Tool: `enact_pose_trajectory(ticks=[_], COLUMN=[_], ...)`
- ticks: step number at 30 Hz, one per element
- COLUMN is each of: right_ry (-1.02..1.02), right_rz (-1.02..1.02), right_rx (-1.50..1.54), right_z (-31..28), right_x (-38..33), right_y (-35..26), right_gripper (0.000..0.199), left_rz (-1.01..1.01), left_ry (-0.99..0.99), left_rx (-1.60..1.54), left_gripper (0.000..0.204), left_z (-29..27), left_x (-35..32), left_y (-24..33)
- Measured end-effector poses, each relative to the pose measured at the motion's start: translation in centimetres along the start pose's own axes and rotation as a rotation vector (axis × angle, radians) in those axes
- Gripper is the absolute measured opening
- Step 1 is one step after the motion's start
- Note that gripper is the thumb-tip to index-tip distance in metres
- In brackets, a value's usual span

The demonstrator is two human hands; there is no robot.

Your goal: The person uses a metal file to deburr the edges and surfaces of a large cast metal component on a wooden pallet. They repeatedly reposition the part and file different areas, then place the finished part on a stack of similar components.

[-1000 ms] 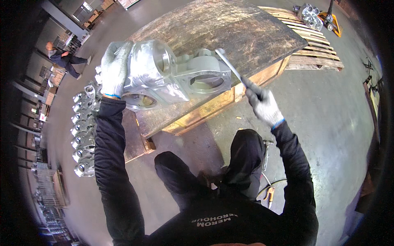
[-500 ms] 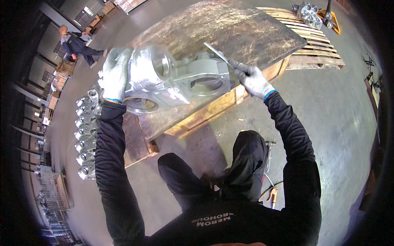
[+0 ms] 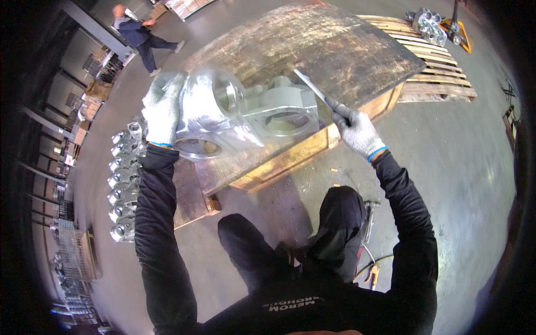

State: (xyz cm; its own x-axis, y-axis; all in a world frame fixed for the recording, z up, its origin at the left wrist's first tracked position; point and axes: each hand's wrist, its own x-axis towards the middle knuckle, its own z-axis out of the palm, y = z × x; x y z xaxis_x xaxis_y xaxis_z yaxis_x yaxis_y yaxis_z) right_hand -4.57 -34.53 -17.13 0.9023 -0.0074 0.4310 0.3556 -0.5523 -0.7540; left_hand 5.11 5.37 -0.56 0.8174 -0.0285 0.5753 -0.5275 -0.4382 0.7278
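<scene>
A large silvery metal casting (image 3: 204,100) with several round bores lies along the near edge of a worn wooden bench (image 3: 335,44). My left hand (image 3: 163,109), in a white knit glove, grips the casting's left end, its fingertips partly hidden. In my right hand (image 3: 358,133), gloved in white with dark-stained fingers, is a flat file (image 3: 310,85), held by its handle. The file's blade points up and left, beside the casting's right-hand flange. Whether the blade touches the metal I cannot tell.
Several similar castings (image 3: 124,178) stand in a row at left. A pallet (image 3: 441,84) and an orange pallet jack (image 3: 462,38) are far right. By my right knee lie a metal tool (image 3: 369,215) and an orange blow gun (image 3: 373,273) with hose. A person (image 3: 138,36) walks far left.
My right hand and the file have drawn slightly back toward me and to the right. My left hand stays on the casting. The distant person has moved right, and the view has shifted a little.
</scene>
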Motion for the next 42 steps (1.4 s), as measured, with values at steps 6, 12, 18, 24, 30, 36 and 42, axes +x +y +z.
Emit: enact_pose_trajectory(ticks=[6, 12, 18, 24, 30, 36, 42], right_ry=[0.010, 0.101, 0.033, -0.048, -0.298, -0.318, -0.233], right_rz=[0.155, 0.150, 0.184, 0.264, 0.434, 0.476, 0.694], right_rx=[0.045, 0.253, 0.124, 0.186, 0.070, -0.075, -0.040], right_z=[1.7, 3.8, 3.9, 2.1, -3.3, -4.3, -3.9], right_x=[2.7, 2.5, 2.4, 5.5, 6.5, 4.6, 2.8], right_y=[2.2, 4.6, 5.2, 2.5, -1.6, -7.2, -11.0], right_gripper=[0.046, 0.043, 0.046, 0.043, 0.046, 0.047, 0.046], left_rz=[-0.017, 0.008, -0.017, 0.047, 0.111, 0.081, 0.222], left_ry=[-0.016, 0.013, -0.032, -0.029, 0.053, 0.150, 0.107], left_rx=[-0.002, 0.089, 0.015, 0.033, 0.041, -0.155, -0.005], left_gripper=[0.021, 0.022, 0.017, 0.019, 0.033, 0.026, 0.030], left_z=[-0.1, -0.4, -0.2, 0.5, -0.1, -0.7, -1.9], left_x=[0.2, 0.5, -0.1, -0.8, -4.5, -13.4, -16.7], left_y=[0.1, -0.9, -0.3, 1.7, 3.4, 5.6, 6.6])
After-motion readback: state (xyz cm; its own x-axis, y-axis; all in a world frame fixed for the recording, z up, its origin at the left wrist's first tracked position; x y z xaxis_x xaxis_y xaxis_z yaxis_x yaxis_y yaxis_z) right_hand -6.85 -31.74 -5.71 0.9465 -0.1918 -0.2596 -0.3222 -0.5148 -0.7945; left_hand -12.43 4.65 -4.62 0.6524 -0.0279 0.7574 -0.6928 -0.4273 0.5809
